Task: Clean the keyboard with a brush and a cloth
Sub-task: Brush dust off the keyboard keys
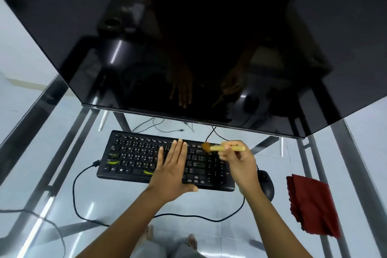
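A black keyboard (134, 157) lies on the glass table under the monitor. My left hand (173, 165) rests flat on its middle keys with straight fingers. My right hand (238, 159) grips a brush (222, 148) by its pale wooden handle. The brown bristles point left and sit over the keys at the keyboard's upper right, beside the number pad. A dark red cloth (310, 203) lies folded on the table at the right, apart from both hands.
A large dark monitor (188, 37) overhangs the back of the keyboard. A black mouse (267, 184) sits just right of the keyboard, behind my right wrist. A black cable (79, 201) loops across the glass table (52, 174) in front. My feet show through the glass below.
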The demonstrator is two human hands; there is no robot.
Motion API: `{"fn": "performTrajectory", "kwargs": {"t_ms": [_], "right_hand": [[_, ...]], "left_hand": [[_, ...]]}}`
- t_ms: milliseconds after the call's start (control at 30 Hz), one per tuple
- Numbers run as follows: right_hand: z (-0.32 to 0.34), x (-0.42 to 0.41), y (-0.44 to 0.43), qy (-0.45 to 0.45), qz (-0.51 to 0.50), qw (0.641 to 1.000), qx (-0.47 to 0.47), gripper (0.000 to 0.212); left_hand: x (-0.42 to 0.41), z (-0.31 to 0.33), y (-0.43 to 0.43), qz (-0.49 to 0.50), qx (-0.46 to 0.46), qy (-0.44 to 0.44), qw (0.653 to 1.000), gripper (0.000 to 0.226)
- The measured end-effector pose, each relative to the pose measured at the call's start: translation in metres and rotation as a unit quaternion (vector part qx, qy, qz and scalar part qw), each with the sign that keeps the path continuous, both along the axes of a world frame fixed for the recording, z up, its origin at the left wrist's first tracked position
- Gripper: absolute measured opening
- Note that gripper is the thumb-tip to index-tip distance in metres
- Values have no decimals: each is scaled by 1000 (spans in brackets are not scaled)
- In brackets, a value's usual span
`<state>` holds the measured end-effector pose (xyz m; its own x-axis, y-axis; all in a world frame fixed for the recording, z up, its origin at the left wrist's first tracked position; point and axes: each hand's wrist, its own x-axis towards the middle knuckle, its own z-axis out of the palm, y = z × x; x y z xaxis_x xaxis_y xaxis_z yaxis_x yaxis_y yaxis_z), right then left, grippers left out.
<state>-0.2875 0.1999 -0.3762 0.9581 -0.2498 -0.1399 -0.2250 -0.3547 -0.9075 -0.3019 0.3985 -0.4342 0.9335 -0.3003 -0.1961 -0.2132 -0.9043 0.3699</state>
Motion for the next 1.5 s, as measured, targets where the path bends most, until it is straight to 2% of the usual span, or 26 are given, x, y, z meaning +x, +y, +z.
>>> {"fn": "performTrajectory", "kwargs": {"t_ms": [67,133,167,233,267,333,367,400,467,533,567,633,700,733,800,867,933,1033,1133,1267,1400,1500], "right_hand": [[-3,-5,-9,6,18,999,-28,13],[-3,-6,-22,-34,-37,997,-60,14],[-2,-7,-28,-38,-48,997,-43,11],[1,-11,-32,13,4,1000,11,13],[0,-15,-33,38,42,998,5,15],[0,-22,-36,16,52,995,-85,19],[0,-24,-39,-30,16,990,-134,19],[2,-27,-42,-64,-20,988,-138,17],[6,-32,-43,-50,-14,995,-81,13],[4,-40,-41,30,70,997,-22,13],[3,-42,-42,39,86,994,-49,13],[-1,-44,-52,-22,34,989,-139,19],[2,-47,-62,-91,-10,983,-157,30],[3,-49,-63,-96,5,986,-138,29],[1,-54,-60,-32,76,990,-113,19],[-4,-61,-63,-14,108,986,-125,14],[-9,-64,-82,-35,16,993,-108,20],[-7,-72,-121,-29,-150,988,-3,18],[-15,-88,-156,6,-219,976,8,14],[-41,-109,-177,26,-249,967,-47,24],[-64,-120,-168,-5,-214,952,-218,29],[-77,-122,-165,41,-189,933,-303,29]], "left_hand": [[-1,0,-7,-2,1,-1,1000,130],[-1,0,-15,-9,9,-1,1000,129],[-2,0,-19,-11,12,-2,1000,129],[-2,0,-26,-17,17,-2,1000,128],[-2,0,-29,-21,21,-1,1000,128],[-2,-1,-33,-25,26,-2,999,127],[-2,-1,-35,-25,27,-3,999,127],[-2,-1,-36,-26,29,-3,999,127],[-1,0,-39,-28,35,-1,999,126],[0,0,-41,-29,40,-2,999,127],[0,1,-42,-30,41,-1,999,127],[2,1,-43,-33,44,3,998,127],[2,1,-44,-33,46,4,998,127],[3,3,-44,-35,50,5,998,127],[3,3,-44,-41,59,6,997,127],[4,2,-47,-43,59,6,997,126],[5,3,-56,-48,58,2,997,119],[10,9,-83,-74,52,-19,996,107],[16,16,-126,-127,33,-21,991,99],[18,24,-189,-198,18,-16,980,83],[18,24,-226,-243,27,-13,970,76],[19,18,-239,-261,47,-9,964,76]]}}
